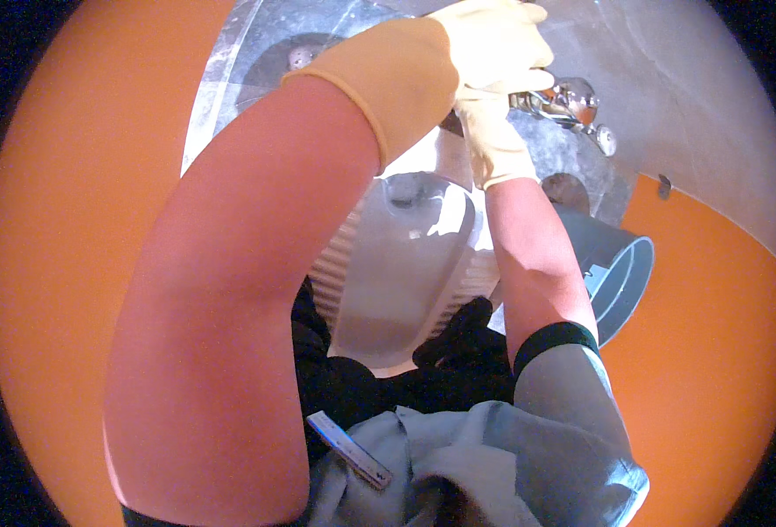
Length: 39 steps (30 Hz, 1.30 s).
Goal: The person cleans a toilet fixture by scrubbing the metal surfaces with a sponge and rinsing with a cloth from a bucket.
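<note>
Both of my hands wear pale yellow rubber gloves and reach to the far edge of the view. My left hand (499,51) crosses in front of my right hand, its fingers stretched out to the right and partly apart, washed out by bright light. Of my right hand (493,132), only the glove's cuff and lower part show; its fingers are hidden behind the left glove. Just right of the gloved fingers is a chrome flush valve with a pipe (572,101). Below the hands lies a white squat toilet (392,290) with ribbed footrests on both sides.
A grey bucket (572,233) lies tilted beside my right forearm, its mouth turned right. Orange panels (81,263) stand at both sides. Grey marbled tiles (678,97) cover the far right. A dark shoe (463,334) is by the right footrest.
</note>
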### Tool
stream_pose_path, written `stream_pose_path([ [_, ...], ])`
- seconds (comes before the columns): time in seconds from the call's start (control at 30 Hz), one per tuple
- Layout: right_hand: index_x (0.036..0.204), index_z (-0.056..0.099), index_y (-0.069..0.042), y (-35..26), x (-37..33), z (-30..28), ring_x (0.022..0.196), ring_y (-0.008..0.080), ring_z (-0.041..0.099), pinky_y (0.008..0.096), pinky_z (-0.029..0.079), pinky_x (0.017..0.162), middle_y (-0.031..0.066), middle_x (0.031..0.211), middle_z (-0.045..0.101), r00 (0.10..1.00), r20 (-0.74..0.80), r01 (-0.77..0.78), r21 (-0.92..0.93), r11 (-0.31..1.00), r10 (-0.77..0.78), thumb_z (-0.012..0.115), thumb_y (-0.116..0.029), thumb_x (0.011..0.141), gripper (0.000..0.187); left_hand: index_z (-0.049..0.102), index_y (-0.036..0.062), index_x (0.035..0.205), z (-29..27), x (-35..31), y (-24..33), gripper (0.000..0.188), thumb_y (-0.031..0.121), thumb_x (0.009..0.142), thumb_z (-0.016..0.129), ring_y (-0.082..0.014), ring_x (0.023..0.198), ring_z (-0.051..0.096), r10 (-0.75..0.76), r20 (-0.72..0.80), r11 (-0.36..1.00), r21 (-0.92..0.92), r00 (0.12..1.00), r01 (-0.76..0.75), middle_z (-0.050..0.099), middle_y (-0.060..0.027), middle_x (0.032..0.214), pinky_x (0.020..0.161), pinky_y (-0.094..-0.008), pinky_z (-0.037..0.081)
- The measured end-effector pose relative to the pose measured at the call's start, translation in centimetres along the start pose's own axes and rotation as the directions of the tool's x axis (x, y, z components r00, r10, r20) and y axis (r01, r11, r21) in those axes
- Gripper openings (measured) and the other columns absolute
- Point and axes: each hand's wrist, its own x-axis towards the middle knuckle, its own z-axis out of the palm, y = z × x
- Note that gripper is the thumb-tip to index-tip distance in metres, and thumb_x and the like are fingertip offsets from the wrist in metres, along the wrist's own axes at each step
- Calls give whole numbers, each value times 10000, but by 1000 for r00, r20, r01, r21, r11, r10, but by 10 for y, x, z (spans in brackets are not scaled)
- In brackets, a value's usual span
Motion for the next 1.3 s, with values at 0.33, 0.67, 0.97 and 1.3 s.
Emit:
stream_pose_path([
  [0.33, 1143, 702, -44, -4, -132, -32, 1090, 401, 618, 457, 502, 994, 167, 1113, 672, 986, -55, -108, 513, 852, 159, 716, -59, 819, 325, 753, 39, 823, -3, -3, 0, 372, 355, 945, 599, -340, 1025, 619, -18, 16, 999, -38, 1000, 19, 735, -144, 866, 962, -456, 473],
  [0.67, 1046, 726, -14, 115, -128, -20, 927, 389, 698, 425, 549, 866, 204, 982, 728, 839, -72, -492, 327, 807, 540, 738, -184, 824, 280, 765, 58, 806, 1, 0, 2, 372, 356, 942, 588, -334, 1011, 631, -38, 40, 999, 12, 998, 38, 747, -135, 872, 936, -451, 490],
  [0.97, 879, 662, -93, 51, -119, -47, 704, 78, 589, 256, 497, 658, -7, 818, 658, 557, 324, -469, 882, -32, 765, 784, -172, 945, 160, 766, 54, 791, 0, 2, 1, 386, 369, 930, 591, -338, 1004, 645, -73, 33, 997, 1, 997, 73, 753, -146, 868, 939, -462, 494],
  [1.3, 923, 698, -94, 10, -121, -29, 805, 75, 553, 248, 449, 764, -39, 855, 644, 546, 256, -179, 966, -188, 798, 779, -181, 956, 124, 776, 37, 822, -1, 0, 4, 406, 382, 939, 597, -358, 1049, 645, -74, 24, 997, 12, 997, 74, 756, -165, 909, 982, -461, 484],
])
